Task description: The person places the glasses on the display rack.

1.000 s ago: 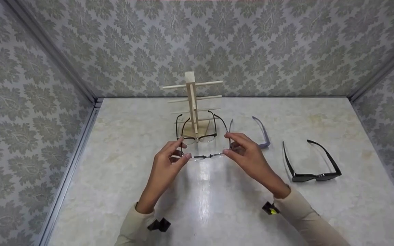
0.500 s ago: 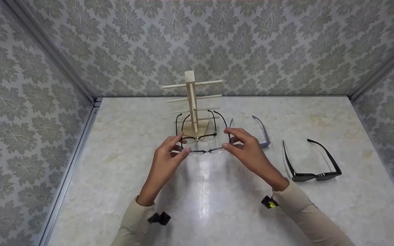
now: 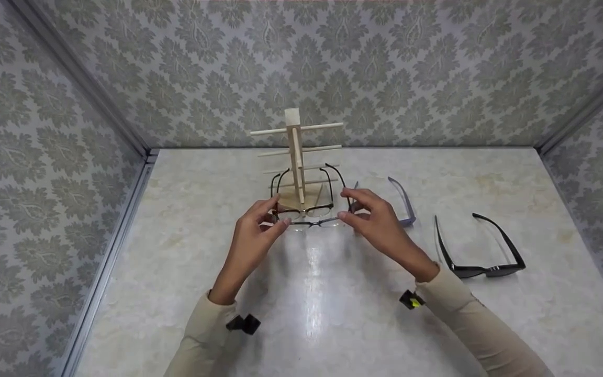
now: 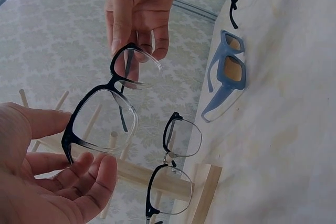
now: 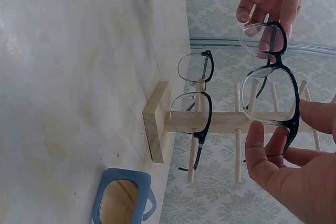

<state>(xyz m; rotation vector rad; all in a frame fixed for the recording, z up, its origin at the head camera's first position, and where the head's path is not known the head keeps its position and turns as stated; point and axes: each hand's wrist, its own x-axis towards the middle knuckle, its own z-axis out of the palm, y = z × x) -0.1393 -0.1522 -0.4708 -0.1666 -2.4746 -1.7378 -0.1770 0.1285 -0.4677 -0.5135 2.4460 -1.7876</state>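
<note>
A pair of black-topped, clear-rimmed eyeglasses (image 4: 111, 85) is held up between both hands in front of a wooden eyeglass stand (image 3: 295, 149). My left hand (image 3: 253, 230) pinches one end of the frame by its hinge, thumb against fingers. My right hand (image 3: 380, 226) pinches the opposite end in the same way. The temples are unfolded and point toward the stand. Behind them, a second pair of black half-rim eyeglasses (image 5: 210, 109) hangs on the stand's lowest pegs, just above its base (image 5: 156, 121).
Blue-framed sunglasses (image 4: 231, 69) lie on the table right of the stand, partly hidden by my right hand in the head view. Black sunglasses (image 3: 484, 271) lie farther right, temples open. Patterned walls (image 3: 306, 63) enclose the marbled table (image 3: 176, 293) at the back and sides.
Both hands have moved forward and carried the held eyeglasses closer to the stand. The hanging pair and the sunglasses have stayed where they were.
</note>
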